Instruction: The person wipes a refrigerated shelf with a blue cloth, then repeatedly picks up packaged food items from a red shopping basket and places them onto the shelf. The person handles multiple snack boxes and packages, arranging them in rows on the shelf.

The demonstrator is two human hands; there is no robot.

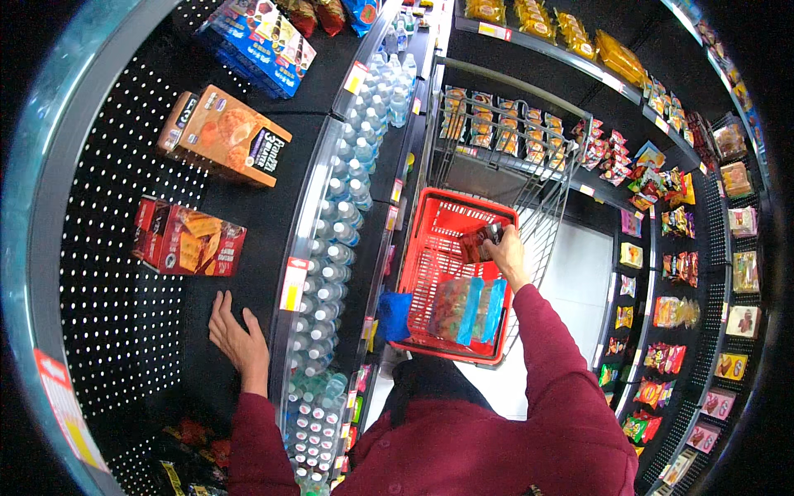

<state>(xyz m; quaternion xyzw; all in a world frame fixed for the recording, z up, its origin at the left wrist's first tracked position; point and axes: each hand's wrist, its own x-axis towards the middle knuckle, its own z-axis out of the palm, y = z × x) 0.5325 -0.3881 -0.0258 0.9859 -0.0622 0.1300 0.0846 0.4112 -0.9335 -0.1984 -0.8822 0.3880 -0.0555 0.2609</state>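
Our right hand [509, 250] grips a dark brown packet [476, 245] over the red basket [418, 217]
It extends leftward from those fingers, long axis roughly crosswise — whether it touches the basket's bottom, we cannot tell; our left hand [241, 343], empty and loosely spread, is well apart at the black shelf [269, 215], near a red box [190, 240], with clear bottles [337, 252] between; a blue-edged bag [468, 310] lies nearer us in the basket

Shop, stocked shelves [269, 211] (price-tagged), shopping basket [420, 269]
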